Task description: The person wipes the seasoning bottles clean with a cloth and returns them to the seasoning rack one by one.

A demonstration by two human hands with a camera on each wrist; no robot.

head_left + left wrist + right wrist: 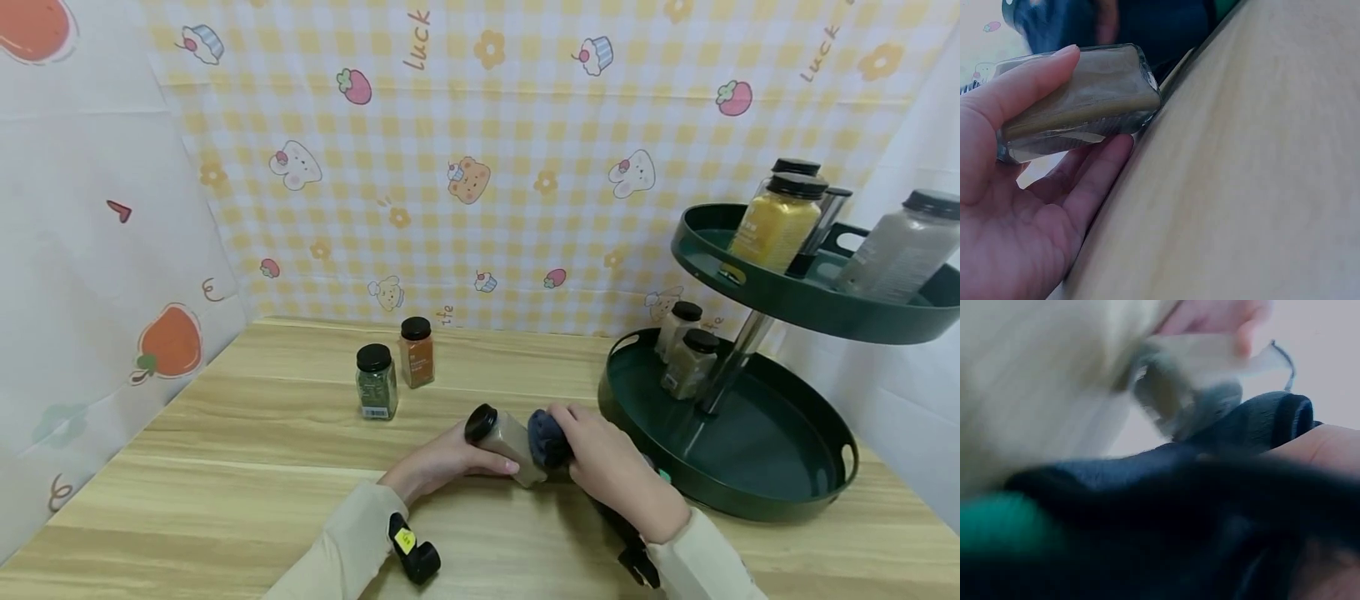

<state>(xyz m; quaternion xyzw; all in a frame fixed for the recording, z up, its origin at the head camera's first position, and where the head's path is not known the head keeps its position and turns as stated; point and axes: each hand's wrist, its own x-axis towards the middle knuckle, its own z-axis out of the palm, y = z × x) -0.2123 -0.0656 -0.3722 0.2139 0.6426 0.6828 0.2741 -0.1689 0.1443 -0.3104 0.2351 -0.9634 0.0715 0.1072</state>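
My left hand [448, 458] grips a glass spice jar [516, 450] with a black lid, tilted low over the table. Greyish-beige powder lies inside it, seen closely in the left wrist view where the thumb crosses the jar [1085, 94] and fingers lie beneath. A dark blue cloth [546, 437] is bunched in my right hand [611, 458], close against the jar's side. Blur in the right wrist view leaves the cloth [1229, 431] partly unclear. Left of the hands stand a green-filled jar [376, 382] and an orange-filled jar [417, 353], both upright with black lids.
On the right, a dark green two-tier rack rises, its lower tray [780, 496] bearing two small jars [688, 367]. Its upper tray [847, 312] holds a yellow-filled jar [776, 225], a grey-filled jar [903, 246] and another behind. Patterned cloth [465, 233] hangs behind the wooden table [225, 467].
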